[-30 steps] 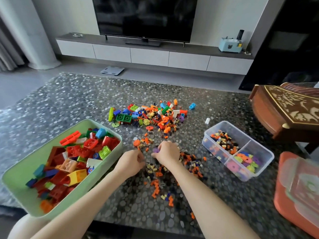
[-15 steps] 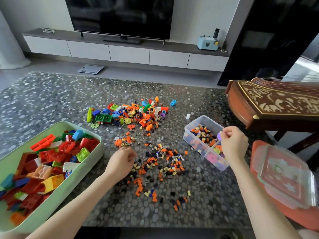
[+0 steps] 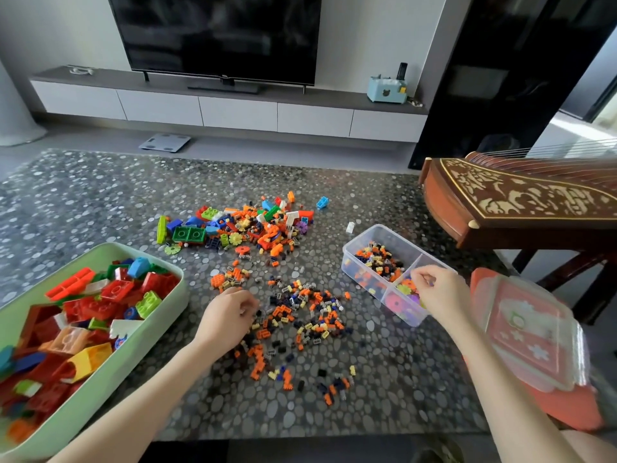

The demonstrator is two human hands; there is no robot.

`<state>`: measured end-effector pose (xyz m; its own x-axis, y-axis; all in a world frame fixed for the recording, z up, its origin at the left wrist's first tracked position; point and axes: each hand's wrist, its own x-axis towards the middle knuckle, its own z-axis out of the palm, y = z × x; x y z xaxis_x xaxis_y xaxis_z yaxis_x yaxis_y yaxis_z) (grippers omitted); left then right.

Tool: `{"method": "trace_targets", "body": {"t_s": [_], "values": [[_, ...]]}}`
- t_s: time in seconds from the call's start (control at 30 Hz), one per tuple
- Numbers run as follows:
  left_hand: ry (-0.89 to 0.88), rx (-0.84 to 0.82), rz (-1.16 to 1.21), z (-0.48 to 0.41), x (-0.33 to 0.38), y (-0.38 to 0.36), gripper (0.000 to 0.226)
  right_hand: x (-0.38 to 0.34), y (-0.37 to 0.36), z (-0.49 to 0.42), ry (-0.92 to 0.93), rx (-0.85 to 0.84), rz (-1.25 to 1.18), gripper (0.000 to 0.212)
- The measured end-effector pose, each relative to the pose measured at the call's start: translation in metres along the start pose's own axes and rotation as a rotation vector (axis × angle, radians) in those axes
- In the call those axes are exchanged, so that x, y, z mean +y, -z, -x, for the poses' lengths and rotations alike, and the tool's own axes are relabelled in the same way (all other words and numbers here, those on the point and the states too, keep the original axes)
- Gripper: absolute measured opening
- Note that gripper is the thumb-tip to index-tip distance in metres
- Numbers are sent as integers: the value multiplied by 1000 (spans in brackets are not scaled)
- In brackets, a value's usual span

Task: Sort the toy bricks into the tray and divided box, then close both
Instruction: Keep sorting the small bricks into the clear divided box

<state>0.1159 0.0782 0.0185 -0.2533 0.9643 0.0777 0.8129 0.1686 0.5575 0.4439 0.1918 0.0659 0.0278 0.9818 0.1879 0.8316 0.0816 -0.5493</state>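
Toy bricks (image 3: pixel 300 312) lie heaped on the table (image 3: pixel 100 202) by the left hand (image 3: pixel 228 312), fingers curled down; the right hand (image 3: pixel 437 290) curls over the divided box (image 3: pixel 367 237). I cannot tell if either holds one. Best to let go low, over the near part.

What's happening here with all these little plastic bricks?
A person is sorting toy bricks on a table. The left hand rests with curled fingers in the scattered small bricks; the right hand is over the near compartment of the divided box, fingers pinched, though I cannot see what it holds. The green tray has large bricks in it. A mixed pile lies farther back, unsorted. Both containers are open, and a clear lid lies at the right.
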Motion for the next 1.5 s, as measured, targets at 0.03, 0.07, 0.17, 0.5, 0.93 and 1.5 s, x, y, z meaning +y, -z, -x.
{"method": "trace_targets", "body": {"t_s": [0.03, 0.07, 0.17, 0.5, 0.93, 1.5], "values": [[2, 20, -4, 1, 0, 0, 17, -10, -3, 12, 84, 49, -66, 16], [-9, 43, -11, 2, 1, 0, 19, -20, -9, 25, 194, 68, -130, 15], [-52, 19, -62, 12, 0, -6, 29, -37, -41, 69, 381, -240, -142, 48], [11, -46, -239, 28, -15, -14, 50, -71, -135, 63, 519, -412, 233, 103], [-30, 22, -71, 4, -12, -40, 47, -86, -158, 61, 782, -69, 250, 24], [-105, 107, 94, -13, -9, -50, 37, -106, -88, 12, -373, -140, -1071, 37]]}}
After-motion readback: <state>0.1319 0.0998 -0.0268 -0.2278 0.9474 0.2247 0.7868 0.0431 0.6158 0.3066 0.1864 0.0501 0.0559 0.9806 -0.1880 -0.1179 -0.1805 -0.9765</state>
